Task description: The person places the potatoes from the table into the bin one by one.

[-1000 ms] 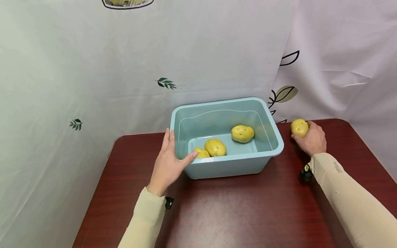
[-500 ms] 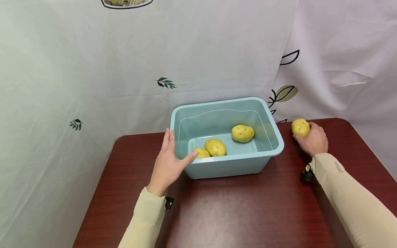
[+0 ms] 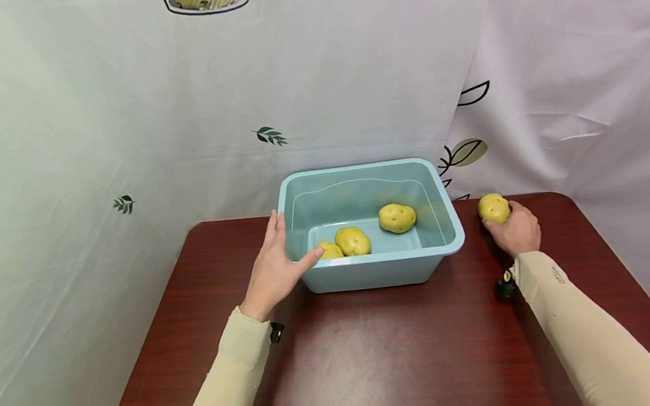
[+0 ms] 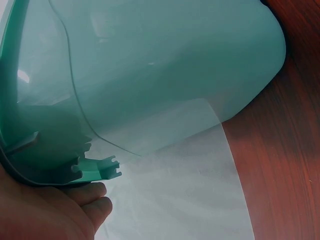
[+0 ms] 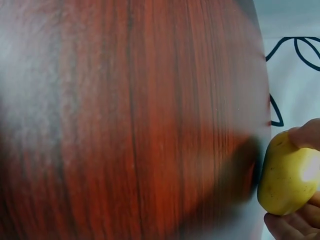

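Observation:
A pale blue plastic bin [image 3: 368,273] stands at the back of the table, with three yellow potatoes inside: one potato [image 3: 397,218] at the right, another potato [image 3: 353,242] left of the middle, and a third potato [image 3: 330,250] partly hidden by the front rim and thumb. My left hand [image 3: 275,268] rests at the bin's left front corner, fingers straight along the left side and thumb over the front rim. The left wrist view shows fingertips [image 4: 97,207] just under the rim. To the right of the bin, my right hand [image 3: 515,228] grips a potato [image 5: 287,175] between thumb and fingers.
The dark red wooden table [image 3: 396,358] runs from the front to the wall. White fabric with leaf prints [image 3: 349,78] hangs close behind the bin and along both sides. A small black device [image 3: 504,288] is at the right cuff.
My right hand and its potato have shifted slightly to the right. The left hand, the bin and the potatoes inside stay in place.

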Demonstrator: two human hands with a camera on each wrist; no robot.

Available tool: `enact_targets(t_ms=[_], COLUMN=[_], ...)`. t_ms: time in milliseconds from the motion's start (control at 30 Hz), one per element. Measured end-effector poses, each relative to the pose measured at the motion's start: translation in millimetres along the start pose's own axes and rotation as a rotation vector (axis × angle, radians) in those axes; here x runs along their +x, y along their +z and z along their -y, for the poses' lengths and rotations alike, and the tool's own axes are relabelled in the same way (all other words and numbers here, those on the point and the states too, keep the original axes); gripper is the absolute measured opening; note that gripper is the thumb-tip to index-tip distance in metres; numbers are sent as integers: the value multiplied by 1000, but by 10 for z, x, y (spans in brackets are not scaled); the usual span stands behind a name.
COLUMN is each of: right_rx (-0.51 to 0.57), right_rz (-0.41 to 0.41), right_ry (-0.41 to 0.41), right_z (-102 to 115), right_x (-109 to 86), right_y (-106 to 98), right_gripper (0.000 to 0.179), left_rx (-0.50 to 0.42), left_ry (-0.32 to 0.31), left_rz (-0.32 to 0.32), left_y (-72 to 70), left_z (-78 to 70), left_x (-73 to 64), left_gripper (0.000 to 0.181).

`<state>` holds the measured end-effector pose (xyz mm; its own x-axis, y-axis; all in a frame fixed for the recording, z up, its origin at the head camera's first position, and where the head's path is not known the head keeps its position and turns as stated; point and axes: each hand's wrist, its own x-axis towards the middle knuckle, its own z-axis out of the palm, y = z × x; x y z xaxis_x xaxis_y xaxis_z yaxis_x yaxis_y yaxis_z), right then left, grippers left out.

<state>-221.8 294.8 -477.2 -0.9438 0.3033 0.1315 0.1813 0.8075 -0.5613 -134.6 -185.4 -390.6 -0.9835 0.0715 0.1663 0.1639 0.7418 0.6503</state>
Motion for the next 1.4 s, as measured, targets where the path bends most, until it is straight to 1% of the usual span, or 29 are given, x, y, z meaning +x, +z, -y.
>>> enact_targets(t_ms=[333, 600, 833, 1200, 1400], right_rx=[5, 10, 12, 10, 9], right_rz=[-21, -53, -68, -101, -105], right_ry=[-27, -72, -95, -168, -193], right_z=[-11, 0, 14, 51, 85], right_x=[-7, -36, -70, -95, -118], right_y=[-25, -56, -77, -138, -180], right_gripper=[72, 70, 70, 68, 68], left_rx=[-5, -14, -14, -10, -11], left_ry=[4, 1, 2, 2, 3], left_rz=[-1, -2, -2, 5, 5], left_y=[-8, -8, -14, -10, 1], left_z=[5, 7, 2, 15, 22], left_x=[-4, -13, -21, -13, 1], left_gripper=[113, 111, 108, 113, 112])
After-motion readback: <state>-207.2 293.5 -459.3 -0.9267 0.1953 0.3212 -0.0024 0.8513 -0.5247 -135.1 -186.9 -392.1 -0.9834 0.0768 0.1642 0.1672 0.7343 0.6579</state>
